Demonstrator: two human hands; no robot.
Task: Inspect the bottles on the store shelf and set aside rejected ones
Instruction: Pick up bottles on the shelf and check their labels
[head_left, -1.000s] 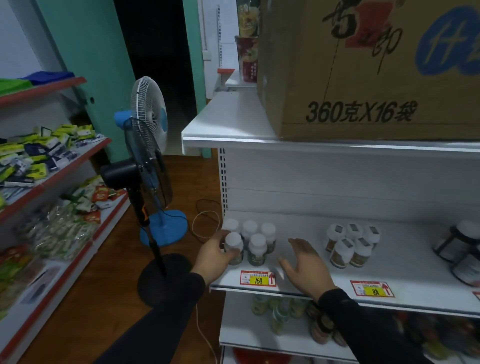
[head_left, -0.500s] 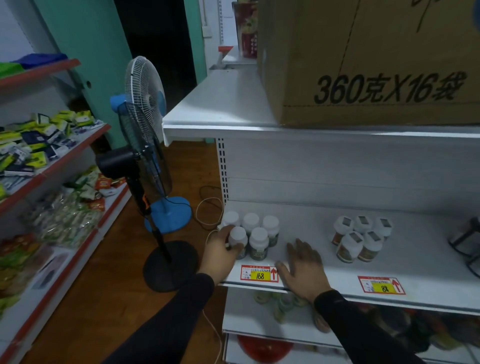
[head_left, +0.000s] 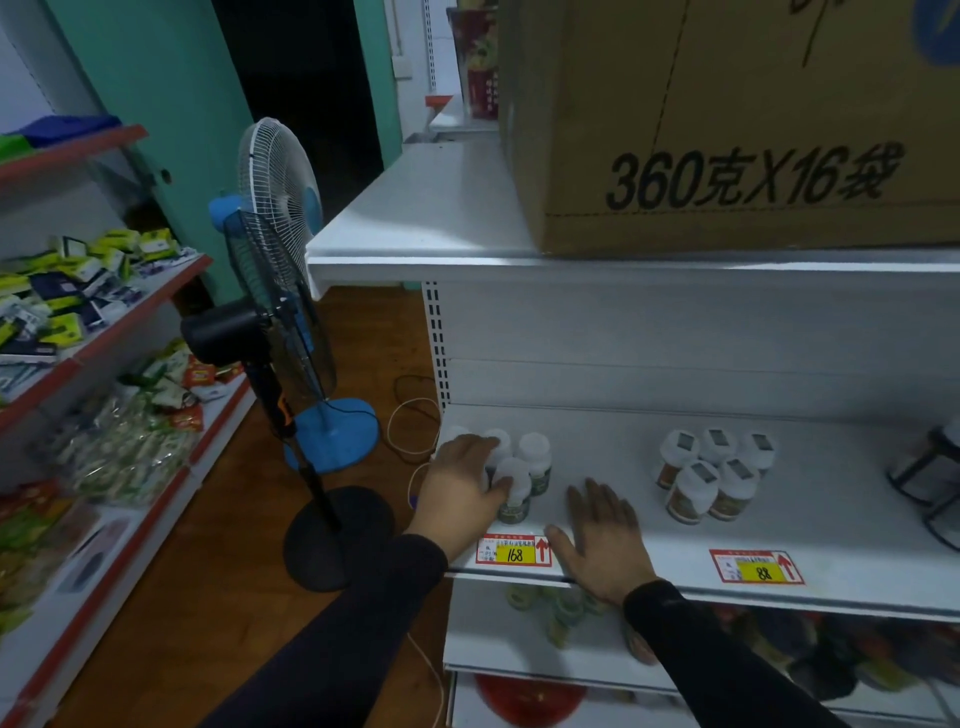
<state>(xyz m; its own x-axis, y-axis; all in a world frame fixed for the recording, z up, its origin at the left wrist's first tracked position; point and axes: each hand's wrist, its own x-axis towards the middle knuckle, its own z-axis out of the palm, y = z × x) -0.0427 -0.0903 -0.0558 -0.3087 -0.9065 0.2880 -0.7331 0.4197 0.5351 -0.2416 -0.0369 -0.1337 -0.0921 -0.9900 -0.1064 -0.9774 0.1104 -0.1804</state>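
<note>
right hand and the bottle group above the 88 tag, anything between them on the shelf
Nothing: in the head view, bare white shelf separates the right hand from that bottle group.

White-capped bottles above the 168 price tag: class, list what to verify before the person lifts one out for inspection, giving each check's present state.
1. Left hand on the cluster of white-capped bottles: ok, fingers lie over the caps.
2. One bottle firmly gripped: cannot tell, the hand hides its fingertips.
3. Right hand free: ok, it rests flat and empty on the white metal shelf.
4. Neighbouring bottles upright: ok.
5. Brown-labelled bottle group stands apart: ok.
6. Labels readable: not ok, dim and blurred.
</note>
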